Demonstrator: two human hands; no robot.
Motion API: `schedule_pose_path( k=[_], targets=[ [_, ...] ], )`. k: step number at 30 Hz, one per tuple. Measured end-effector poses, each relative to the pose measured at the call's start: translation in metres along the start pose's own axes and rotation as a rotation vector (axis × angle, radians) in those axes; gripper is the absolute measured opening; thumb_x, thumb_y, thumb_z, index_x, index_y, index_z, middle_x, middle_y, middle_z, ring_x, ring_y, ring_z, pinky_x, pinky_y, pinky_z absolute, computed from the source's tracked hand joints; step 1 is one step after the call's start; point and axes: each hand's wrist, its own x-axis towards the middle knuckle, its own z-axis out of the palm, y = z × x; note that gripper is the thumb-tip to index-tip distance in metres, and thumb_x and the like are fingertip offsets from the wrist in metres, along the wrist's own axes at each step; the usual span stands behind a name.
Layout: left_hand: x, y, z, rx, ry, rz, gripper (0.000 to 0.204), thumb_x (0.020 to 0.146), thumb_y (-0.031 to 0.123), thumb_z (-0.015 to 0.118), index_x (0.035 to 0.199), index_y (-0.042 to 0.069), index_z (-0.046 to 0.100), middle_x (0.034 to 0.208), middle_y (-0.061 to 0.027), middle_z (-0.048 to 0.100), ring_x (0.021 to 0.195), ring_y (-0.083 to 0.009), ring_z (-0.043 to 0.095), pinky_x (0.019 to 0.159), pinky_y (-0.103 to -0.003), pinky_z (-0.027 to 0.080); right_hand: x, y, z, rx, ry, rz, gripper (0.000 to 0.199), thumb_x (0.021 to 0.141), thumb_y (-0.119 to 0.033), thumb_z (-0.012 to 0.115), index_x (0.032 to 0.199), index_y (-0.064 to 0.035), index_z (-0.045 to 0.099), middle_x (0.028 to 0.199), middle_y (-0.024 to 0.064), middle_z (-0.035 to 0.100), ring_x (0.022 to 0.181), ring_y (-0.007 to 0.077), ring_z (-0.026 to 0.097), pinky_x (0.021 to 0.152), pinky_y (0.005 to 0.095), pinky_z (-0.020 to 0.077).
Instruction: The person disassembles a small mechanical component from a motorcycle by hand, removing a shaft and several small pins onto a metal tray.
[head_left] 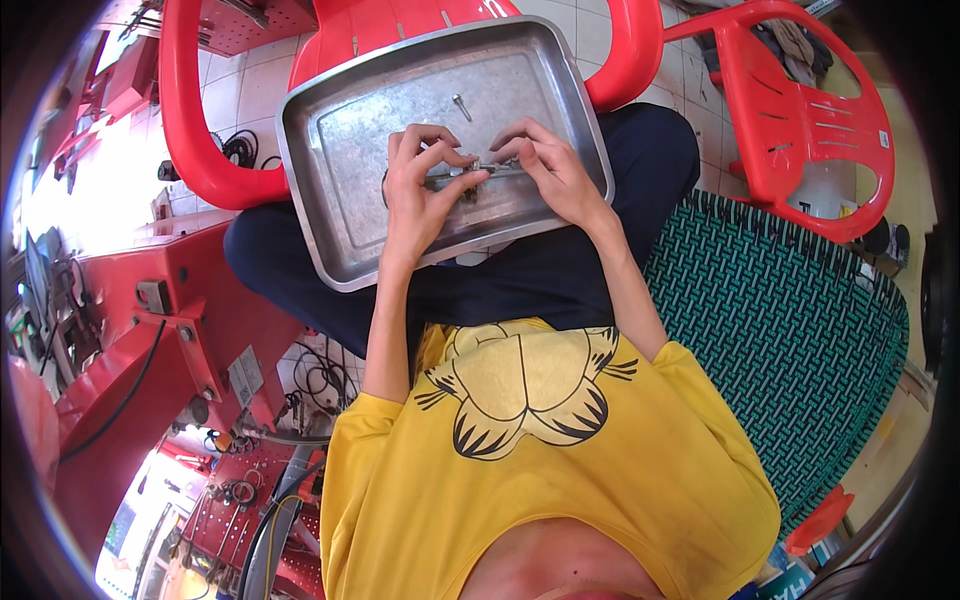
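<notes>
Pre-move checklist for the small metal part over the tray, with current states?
1. Both hands on the part: ok. Left hand and right hand pinch the small metal part from either side.
2. Part over the tray: ok. It sits above the metal tray.
3. Tray support: cannot tell. It lies across the lap and against the red chair; steadiness is not visible.
4. Loose screw: ok. It lies inside the tray, apart from the hands.
5. View of the part: not ok. Fingers cover most of it.
</notes>
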Motion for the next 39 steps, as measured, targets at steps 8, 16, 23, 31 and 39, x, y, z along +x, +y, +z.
schedule_pose_path(
  k=[8,16,23,31,39],
  targets=[
    [-0.001,-0.004,0.001,-0.008,0.015,0.017,0.022,0.074,0.014,0.091,0.086,0.007,0.074,0.109,-0.004,0.064,0.107,-0.0252,0.054,0.095,-0.038,0.044,0.001,-0.001,0.002,-0.052,0.015,-0.107,0.046,0.111,-0.042,0.055,0.106,-0.0011,0.075,0.119,0.0114,0.063,0.112,0.0269,0.065,0.1,0.0372,0.0496],
    [-0.001,-0.005,-0.002,-0.012,0.001,0.063,0.023,0.071,0.014,0.091,0.087,0.009,0.076,0.107,-0.0022,0.067,0.106,-0.0262,0.057,0.092,-0.04,0.048,0.0,-0.007,0.001,-0.053,-0.064,-0.071,0.024,0.089,-0.019,0.084,0.106,-0.0039,0.075,0.119,0.0083,0.063,0.115,0.0259,0.065,0.101,0.0373,0.0512],
    [0.001,-0.004,-0.002,-0.014,-0.006,0.085,0.024,0.071,0.013,0.092,0.09,0.011,0.077,0.11,-0.0015,0.072,0.107,-0.0259,0.058,0.098,-0.04,0.045,-0.001,-0.002,0.002,-0.031,0.007,-0.033,0.023,0.096,-0.015,0.077,0.112,-0.0001,0.07,0.124,0.0099,0.061,0.104,0.0201,0.065,0.093,0.0337,0.0533],
    [0.001,-0.003,0.003,0.199,-0.031,0.14,0.025,0.081,0.026,0.086,0.1,0.014,0.075,0.112,0.0003,0.071,0.107,-0.0252,0.059,0.097,-0.04,0.043,-0.001,-0.004,0.002,-0.052,0.069,-0.034,0.024,0.097,-0.014,0.076,0.115,0.0004,0.069,0.124,0.0103,0.06,0.099,0.0198,0.066,0.09,0.0323,0.0543],
    [0.001,0.003,0.004,0.15,-0.006,0.122,0.018,0.089,0.029,0.081,0.097,0.014,0.075,0.118,0.0,0.068,0.109,-0.0257,0.058,0.098,-0.042,0.042,0.0,-0.002,0.003,-0.084,0.113,-0.043,0.023,0.096,-0.014,0.077,0.113,0.0001,0.07,0.123,0.0101,0.061,0.103,0.0205,0.065,0.089,0.0321,0.055]
  ],
)
